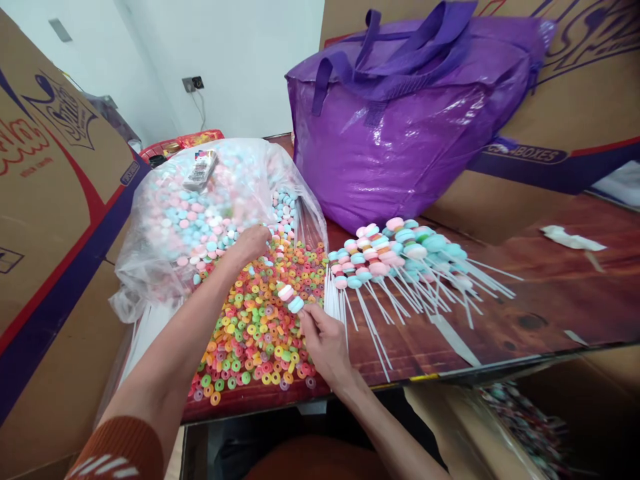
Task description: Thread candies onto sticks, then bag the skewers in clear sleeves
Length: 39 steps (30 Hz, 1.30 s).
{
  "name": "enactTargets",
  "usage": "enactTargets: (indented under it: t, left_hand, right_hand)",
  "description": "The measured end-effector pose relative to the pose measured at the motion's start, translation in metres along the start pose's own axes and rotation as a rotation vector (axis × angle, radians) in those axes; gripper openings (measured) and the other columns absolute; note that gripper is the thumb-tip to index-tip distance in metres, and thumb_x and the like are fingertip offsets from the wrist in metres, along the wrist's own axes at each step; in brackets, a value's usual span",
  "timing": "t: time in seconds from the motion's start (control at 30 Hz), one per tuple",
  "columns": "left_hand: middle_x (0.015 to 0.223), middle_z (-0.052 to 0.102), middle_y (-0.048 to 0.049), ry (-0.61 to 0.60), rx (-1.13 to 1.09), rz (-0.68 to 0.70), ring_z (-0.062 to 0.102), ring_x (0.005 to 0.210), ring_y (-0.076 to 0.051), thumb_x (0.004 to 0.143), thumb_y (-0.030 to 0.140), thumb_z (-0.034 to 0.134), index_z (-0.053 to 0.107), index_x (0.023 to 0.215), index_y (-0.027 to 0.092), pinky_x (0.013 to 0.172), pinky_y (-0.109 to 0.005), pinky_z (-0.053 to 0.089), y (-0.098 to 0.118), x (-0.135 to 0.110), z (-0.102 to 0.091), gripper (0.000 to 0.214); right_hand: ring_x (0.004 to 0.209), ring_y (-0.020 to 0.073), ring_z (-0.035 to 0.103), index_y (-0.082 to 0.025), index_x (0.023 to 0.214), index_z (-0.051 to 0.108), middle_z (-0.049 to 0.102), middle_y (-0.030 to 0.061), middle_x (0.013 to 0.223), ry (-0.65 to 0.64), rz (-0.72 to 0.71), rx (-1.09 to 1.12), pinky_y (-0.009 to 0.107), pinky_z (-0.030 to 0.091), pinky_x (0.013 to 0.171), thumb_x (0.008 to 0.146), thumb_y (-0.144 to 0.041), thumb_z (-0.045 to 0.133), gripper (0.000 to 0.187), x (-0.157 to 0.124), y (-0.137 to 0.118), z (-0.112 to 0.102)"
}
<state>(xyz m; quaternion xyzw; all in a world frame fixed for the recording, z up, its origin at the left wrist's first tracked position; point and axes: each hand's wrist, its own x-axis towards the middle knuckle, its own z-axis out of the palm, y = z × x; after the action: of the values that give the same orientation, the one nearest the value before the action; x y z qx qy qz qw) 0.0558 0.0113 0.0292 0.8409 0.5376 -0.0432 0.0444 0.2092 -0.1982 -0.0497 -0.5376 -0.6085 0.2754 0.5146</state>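
Note:
My right hand (327,343) pinches a candy skewer (290,298) low down, just under its pink, white and blue pieces. My left hand (255,241) reaches to the edge of the pastel candies (195,220), fingers closed and partly hidden; what they hold, if anything, cannot be made out. These pink, blue and white round candies lie in and around a clear plastic bag (127,267). Below both hands spreads a heap of colorful gummy rings (250,333). Finished-looking candy skewers (395,253) on white sticks lie piled to the right.
A large purple bag (400,133) stands behind the skewers. Cardboard boxes (45,200) flank the dark red table (530,293). A flat white strip (455,340) lies by the front edge, and a crumpled white wrapper (573,238) lies at the right.

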Motion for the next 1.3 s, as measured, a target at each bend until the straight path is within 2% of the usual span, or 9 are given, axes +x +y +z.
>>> enactTargets:
  t: [0.2, 0.37, 0.5, 0.6, 0.77, 0.9, 1.03, 1.17, 1.3]
  left_hand:
    - [0.104, 0.073, -0.0141, 0.136, 0.014, -0.091, 0.065, 0.099, -0.028, 0.081, 0.013, 0.046, 0.072, 0.111, 0.018, 0.082, -0.034, 0.047, 0.004, -0.022, -0.004, 0.040]
    - [0.089, 0.073, -0.0105, 0.253, -0.066, -0.078, 0.066, 0.087, -0.026, 0.082, 0.015, 0.046, 0.073, 0.101, 0.019, 0.076, -0.031, 0.045, 0.004, -0.065, -0.014, 0.033]
    - [0.077, 0.065, -0.0095, 0.192, -0.044, -0.043, 0.062, 0.075, -0.023, 0.085, 0.013, 0.044, 0.073, 0.088, 0.018, 0.069, -0.031, 0.043, 0.014, -0.102, 0.003, 0.029]
    - [0.080, 0.061, -0.0096, 0.193, -0.087, -0.016, 0.059, 0.071, -0.022, 0.090, 0.014, 0.040, 0.072, 0.093, 0.018, 0.066, -0.032, 0.042, 0.013, -0.117, 0.018, 0.033]
    - [0.085, 0.059, -0.0096, 0.240, -0.186, 0.110, 0.058, 0.077, -0.021, 0.090, 0.013, 0.043, 0.073, 0.099, 0.018, 0.072, -0.031, 0.046, -0.003, -0.120, 0.018, 0.032]
    - [0.089, 0.062, -0.0096, 0.364, -0.211, 0.004, 0.061, 0.083, -0.022, 0.087, 0.013, 0.047, 0.071, 0.110, 0.017, 0.076, -0.032, 0.048, -0.002, -0.114, 0.018, 0.033]
    - [0.095, 0.069, -0.0094, 0.464, -0.255, -0.070, 0.064, 0.090, -0.024, 0.088, 0.018, 0.053, 0.070, 0.112, 0.018, 0.080, -0.033, 0.049, 0.004, -0.111, 0.030, 0.030]
    - [0.096, 0.072, -0.0086, 0.499, -0.303, -0.025, 0.065, 0.087, -0.021, 0.092, 0.024, 0.051, 0.073, 0.106, 0.020, 0.081, -0.032, 0.051, 0.005, -0.115, 0.043, 0.026]
    - [0.105, 0.071, -0.0094, 0.503, -0.331, 0.010, 0.065, 0.097, -0.021, 0.095, 0.025, 0.047, 0.073, 0.106, 0.021, 0.086, -0.031, 0.051, 0.007, -0.121, 0.051, 0.028]
  right_hand:
    - [0.052, 0.0098, 0.045, -0.019, 0.075, 0.055, 0.047, -0.0042, 0.060, 0.005, -0.025, -0.004, 0.022, 0.034, 0.053, 0.096, -0.023, 0.047, 0.023, 0.000, 0.001, 0.001]
    - [0.053, 0.0104, 0.046, -0.019, 0.075, 0.055, 0.048, -0.0038, 0.060, -0.009, -0.020, -0.007, 0.022, 0.035, 0.054, 0.097, -0.025, 0.046, 0.025, 0.000, 0.002, 0.001]
    - [0.053, 0.0108, 0.046, -0.020, 0.072, 0.054, 0.049, -0.0033, 0.060, -0.022, -0.017, -0.007, 0.022, 0.034, 0.053, 0.097, -0.026, 0.045, 0.028, 0.000, 0.001, 0.001]
    - [0.053, 0.0112, 0.046, -0.020, 0.072, 0.054, 0.049, -0.0033, 0.059, -0.025, -0.019, -0.004, 0.023, 0.034, 0.053, 0.097, -0.026, 0.045, 0.027, -0.001, 0.001, 0.001]
    - [0.053, 0.0112, 0.046, -0.020, 0.073, 0.055, 0.049, -0.0034, 0.059, -0.016, -0.020, -0.013, 0.023, 0.034, 0.053, 0.097, -0.026, 0.046, 0.026, 0.000, 0.002, 0.001]
    - [0.052, 0.0108, 0.045, -0.020, 0.072, 0.055, 0.049, -0.0039, 0.058, -0.018, -0.016, -0.023, 0.023, 0.033, 0.053, 0.097, -0.027, 0.047, 0.027, -0.001, 0.001, 0.001]
    - [0.052, 0.0108, 0.045, -0.020, 0.071, 0.054, 0.049, -0.0039, 0.058, -0.017, -0.016, -0.023, 0.023, 0.033, 0.053, 0.097, -0.027, 0.046, 0.028, -0.001, 0.000, 0.001]
    - [0.052, 0.0107, 0.045, -0.020, 0.073, 0.055, 0.049, -0.0040, 0.058, -0.016, -0.014, -0.023, 0.022, 0.034, 0.053, 0.097, -0.026, 0.046, 0.027, 0.000, -0.001, 0.001]
    - [0.052, 0.0108, 0.045, -0.020, 0.074, 0.055, 0.049, -0.0039, 0.058, -0.026, -0.011, -0.017, 0.023, 0.035, 0.053, 0.098, -0.027, 0.046, 0.027, 0.001, -0.002, 0.000]
